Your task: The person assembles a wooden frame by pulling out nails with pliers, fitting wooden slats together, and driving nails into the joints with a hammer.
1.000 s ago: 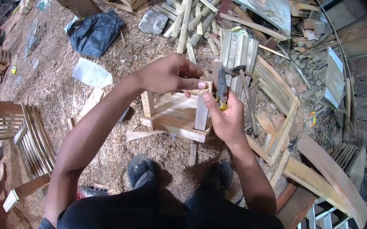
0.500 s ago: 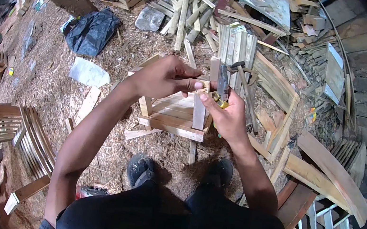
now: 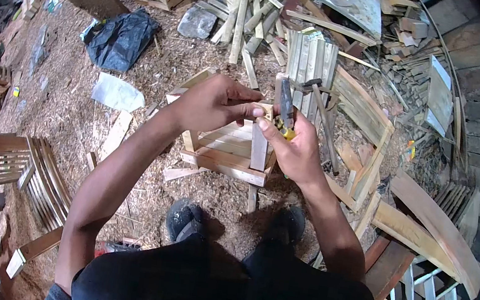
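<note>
A small wooden frame with slats (image 3: 225, 141) stands on the ground in front of me. My left hand (image 3: 212, 105) is closed at the top of its near right post, thumb against fingertips; what they pinch is too small to make out. My right hand (image 3: 298, 150) grips a yellow-handled tool with a dark grey metal blade (image 3: 286, 99) that points away from me. Its exact kind does not show clearly. The right thumb reaches to the same post (image 3: 259, 147), close to the left thumb. A hammer (image 3: 324, 116) lies just beyond the right hand, by some slats.
Wood shavings (image 3: 165, 69) cover the ground. Loose sticks (image 3: 243, 12) are piled ahead, near a grey stone (image 3: 197, 22) and a black plastic bag (image 3: 121, 37). A slatted wooden piece (image 3: 46, 182) lies left; curved boards (image 3: 434, 231) lie right. My shoes (image 3: 185, 220) are close below the frame.
The tool in my right hand has tilted slightly to the left. Both hands stay at the post top with only small shifts.
</note>
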Tool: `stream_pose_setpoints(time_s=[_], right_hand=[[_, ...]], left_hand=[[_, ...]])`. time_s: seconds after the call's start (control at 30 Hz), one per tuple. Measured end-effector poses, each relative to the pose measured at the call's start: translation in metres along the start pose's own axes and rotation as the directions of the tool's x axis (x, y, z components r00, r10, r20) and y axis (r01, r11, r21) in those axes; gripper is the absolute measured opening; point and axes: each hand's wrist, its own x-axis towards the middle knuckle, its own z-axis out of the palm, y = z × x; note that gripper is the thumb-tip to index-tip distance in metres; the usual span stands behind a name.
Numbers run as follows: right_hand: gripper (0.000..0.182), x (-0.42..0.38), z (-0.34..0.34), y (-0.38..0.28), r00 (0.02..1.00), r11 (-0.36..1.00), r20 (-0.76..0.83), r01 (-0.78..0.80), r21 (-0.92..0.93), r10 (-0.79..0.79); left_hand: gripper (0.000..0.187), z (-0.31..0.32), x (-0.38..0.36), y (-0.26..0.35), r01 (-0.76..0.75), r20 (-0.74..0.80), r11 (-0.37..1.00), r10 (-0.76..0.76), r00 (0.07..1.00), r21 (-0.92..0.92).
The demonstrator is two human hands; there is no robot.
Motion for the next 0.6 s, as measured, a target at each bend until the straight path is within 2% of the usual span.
stream_pose_setpoints(time_s=[0.07,0.13,0.17,0.23,0.3,0.37,0.43,0.5,0.53,0.57,0.6], right_hand=[[0.020,-0.002,0.004,-0.002,0.997,0.998,-0.050,0.064,-0.023,-0.065],[0.022,-0.002,0.006,0.003,0.997,0.998,-0.053,0.057,0.025,-0.056],[0.024,-0.003,0.007,0.005,0.997,0.996,-0.053,0.050,0.073,-0.046],[0.025,-0.004,0.007,0.006,0.998,0.998,-0.057,0.032,0.053,-0.029],[0.027,-0.004,0.005,0.005,0.998,0.999,-0.063,0.020,0.031,-0.018],[0.030,-0.008,0.005,0.006,0.999,0.997,-0.039,0.027,-0.066,-0.029],[0.030,-0.006,0.006,0.015,1.000,1.000,-0.022,0.020,-0.018,-0.020],[0.029,-0.005,0.006,0.017,0.983,0.986,-0.093,0.149,-0.073,-0.156],[0.028,-0.003,0.007,0.016,0.980,0.990,-0.142,0.140,0.010,-0.137],[0.028,0.000,0.006,0.013,0.980,0.990,-0.142,0.142,0.010,-0.139],[0.027,0.006,0.004,0.007,0.975,0.986,-0.145,0.168,0.001,-0.166]], left_hand=[[0.040,0.004,0.000,-0.007,-0.007,-0.012,1.000,0.006,1.000,-0.018],[0.039,0.004,0.001,-0.008,-0.016,-0.024,0.999,0.015,1.000,-0.034],[0.039,0.003,0.000,-0.008,-0.010,-0.021,1.000,0.011,1.000,0.013],[0.039,0.002,0.000,-0.004,-0.010,-0.018,0.998,0.011,1.000,0.068],[0.036,0.003,0.001,0.000,0.005,-0.090,0.984,0.012,0.996,0.181],[0.040,0.007,-0.003,0.000,-0.018,-0.119,0.972,0.047,0.992,0.234],[0.049,0.009,-0.009,0.015,0.045,-0.188,0.951,0.015,0.982,0.307],[0.054,0.009,-0.013,0.015,0.056,-0.155,0.941,-0.003,0.988,0.333],[0.052,0.008,-0.013,0.009,-0.093,-0.203,0.920,0.182,0.962,0.381],[0.052,0.006,-0.014,0.006,-0.232,-0.241,0.870,0.361,0.901,0.435],[0.054,0.005,-0.017,0.010,-0.148,-0.262,0.919,0.254,0.931,0.367]])
